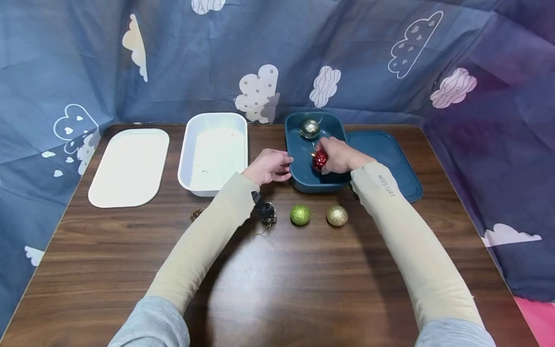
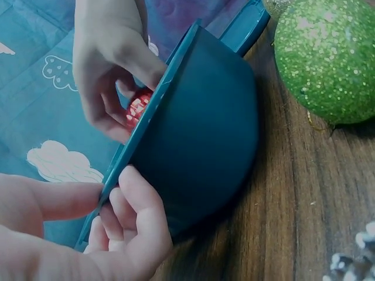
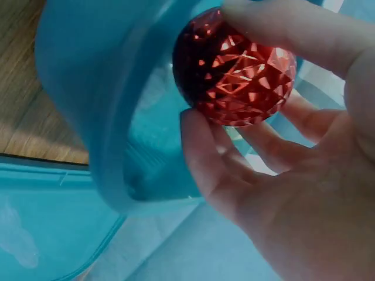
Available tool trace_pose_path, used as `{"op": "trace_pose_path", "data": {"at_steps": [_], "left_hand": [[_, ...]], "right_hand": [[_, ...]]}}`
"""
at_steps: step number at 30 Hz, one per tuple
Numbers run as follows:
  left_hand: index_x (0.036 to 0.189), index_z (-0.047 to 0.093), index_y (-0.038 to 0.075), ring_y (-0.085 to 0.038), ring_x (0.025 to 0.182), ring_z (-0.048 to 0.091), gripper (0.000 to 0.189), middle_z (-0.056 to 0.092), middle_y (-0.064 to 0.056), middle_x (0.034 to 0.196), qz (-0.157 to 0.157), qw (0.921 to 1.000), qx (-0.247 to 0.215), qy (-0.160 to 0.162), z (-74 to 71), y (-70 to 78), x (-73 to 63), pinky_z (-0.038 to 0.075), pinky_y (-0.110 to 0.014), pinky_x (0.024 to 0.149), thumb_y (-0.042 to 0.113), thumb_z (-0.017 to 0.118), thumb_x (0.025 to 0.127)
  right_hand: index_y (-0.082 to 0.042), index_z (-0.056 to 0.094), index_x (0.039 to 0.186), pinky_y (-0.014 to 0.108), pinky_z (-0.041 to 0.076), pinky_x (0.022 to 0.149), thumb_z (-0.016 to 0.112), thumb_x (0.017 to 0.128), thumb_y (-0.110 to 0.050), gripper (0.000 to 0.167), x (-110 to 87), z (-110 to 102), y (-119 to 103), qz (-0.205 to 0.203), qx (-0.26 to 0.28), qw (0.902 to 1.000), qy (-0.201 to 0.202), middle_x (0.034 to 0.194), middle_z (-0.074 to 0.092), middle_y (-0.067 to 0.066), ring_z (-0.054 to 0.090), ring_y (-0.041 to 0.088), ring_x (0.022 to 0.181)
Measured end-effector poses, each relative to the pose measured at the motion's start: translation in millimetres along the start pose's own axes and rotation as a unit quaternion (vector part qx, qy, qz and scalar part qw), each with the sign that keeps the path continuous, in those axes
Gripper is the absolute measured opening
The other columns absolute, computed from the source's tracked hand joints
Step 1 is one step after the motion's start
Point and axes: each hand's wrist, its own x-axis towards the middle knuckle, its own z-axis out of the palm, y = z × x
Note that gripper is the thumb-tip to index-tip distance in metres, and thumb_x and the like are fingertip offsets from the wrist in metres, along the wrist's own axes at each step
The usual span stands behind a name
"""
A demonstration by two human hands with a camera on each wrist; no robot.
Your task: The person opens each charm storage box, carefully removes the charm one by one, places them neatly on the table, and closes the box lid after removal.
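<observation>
My right hand (image 1: 340, 155) grips a red faceted Christmas ball (image 3: 237, 70) between thumb and fingers, inside the opening of the blue bin (image 1: 310, 189). With thumb and fingertips my left hand (image 2: 117, 228) pinches the bin's left rim, as the left wrist view shows up close. A silver ball (image 1: 310, 128) lies at the far end inside the bin. In front of the bin, a green glitter ball (image 1: 300, 215) and a gold glitter ball (image 1: 337, 216) rest on the table. A pine cone (image 1: 270, 213) with whitish tips lies left of them, below my left wrist.
A white bin (image 1: 183, 166) stands left of the blue one, with a white lid (image 1: 128, 167) flat beside it. The blue lid (image 1: 392, 161) lies right of the blue bin, partly behind my right forearm. Another pine cone (image 1: 196, 214) shows beside my left forearm. A patterned curtain (image 1: 182, 62) hangs behind.
</observation>
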Motion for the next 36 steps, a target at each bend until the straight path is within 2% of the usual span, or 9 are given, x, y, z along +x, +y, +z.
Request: {"op": "trace_pose_path", "data": {"at_steps": [7,12,17,23,25,29,32,34,36], "left_hand": [[0.138,0.042,0.002,-0.015,0.07,0.05,0.044,0.052,-0.004,0.09,-0.006,0.9999,0.003,0.008,-3.6,1.9,-0.4,0.052,-0.024,0.062,0.002,0.054,0.095],[0.134,0.044,0.002,-0.015,0.071,0.049,0.041,0.052,-0.004,0.092,-0.005,0.9999,0.008,0.01,-3.9,1.5,-1.2,0.052,-0.025,0.063,0.002,0.054,0.095],[0.134,0.042,0.002,-0.016,0.071,0.049,0.04,0.052,-0.006,0.097,-0.003,0.9999,0.014,0.007,-2.1,1.2,-1.5,0.052,-0.025,0.062,0.001,0.054,0.095],[0.136,0.042,0.001,-0.016,0.07,0.049,0.044,0.051,-0.008,0.096,0.001,0.9997,0.025,0.007,1.1,0.9,-1.1,0.052,-0.024,0.061,0.001,0.054,0.095],[0.136,0.042,0.001,-0.016,0.07,0.049,0.043,0.051,-0.009,0.097,0.001,0.9996,0.026,0.008,1.7,0.6,-0.6,0.052,-0.025,0.061,0.001,0.054,0.094],[0.136,0.043,0.001,-0.016,0.071,0.05,0.044,0.052,-0.01,0.101,0.001,0.9996,0.028,0.007,2.9,0.4,0.7,0.053,-0.025,0.061,0.001,0.055,0.094],[0.136,0.042,0.001,-0.016,0.071,0.05,0.044,0.052,-0.01,0.099,0.002,0.9995,0.031,0.008,3.3,0.7,1.1,0.053,-0.025,0.061,0.001,0.055,0.094],[0.136,0.042,0.001,-0.015,0.07,0.05,0.044,0.052,-0.008,0.095,0.003,0.9994,0.033,0.009,3.3,0.9,0.8,0.053,-0.024,0.06,0.001,0.056,0.094],[0.136,0.042,0.001,-0.015,0.07,0.05,0.045,0.052,-0.007,0.092,0.005,0.9995,0.031,0.01,2.9,1.0,0.4,0.053,-0.024,0.06,0.001,0.056,0.093]], "right_hand": [[-0.004,0.046,0.13,0.052,0.042,0.098,0.074,0.08,-0.011,0.057,-15.5,-7,-1,-0.026,0.03,0.9986,0.036,0.125,0.048,0.022,0.045,0.037,0.114],[-0.006,0.046,0.133,0.055,0.043,0.098,0.071,0.084,-0.015,0.056,-31.1,-11,0,-0.044,0.046,0.9962,0.06,0.129,0.045,0.023,0.04,0.038,0.118],[-0.006,0.048,0.134,0.055,0.046,0.097,0.072,0.083,-0.015,0.057,-48.8,-17,4,-0.067,0.061,0.9916,0.092,0.129,0.047,0.021,0.043,0.035,0.117],[-0.006,0.049,0.135,0.045,0.051,0.087,0.076,0.081,-0.011,0.06,-71.6,-21,16,-0.098,0.113,0.9783,0.143,0.13,0.049,0.016,0.05,0.028,0.107],[-0.006,0.049,0.136,0.036,0.052,0.083,0.077,0.08,-0.01,0.063,-78.4,-21,18,-0.103,0.125,0.9743,0.157,0.131,0.049,0.015,0.051,0.026,0.105],[-0.006,0.048,0.137,0.029,0.048,0.084,0.078,0.079,-0.011,0.065,-89.6,-18,21,-0.104,0.136,0.9696,0.175,0.131,0.051,0.012,0.05,0.023,0.105],[-0.008,0.047,0.138,0.034,0.046,0.088,0.079,0.08,-0.015,0.067,-97.7,-15,22,-0.097,0.147,0.9674,0.182,0.132,0.051,0.011,0.049,0.023,0.106],[-0.009,0.046,0.139,0.034,0.046,0.09,0.079,0.08,-0.018,0.069,-103.6,-14,23,-0.092,0.152,0.966,0.188,0.133,0.051,0.011,0.049,0.023,0.108],[-0.01,0.045,0.14,0.025,0.046,0.089,0.08,0.08,-0.02,0.071,-110.6,-13,24,-0.085,0.154,0.9648,0.196,0.133,0.051,0.01,0.048,0.023,0.109]]}}
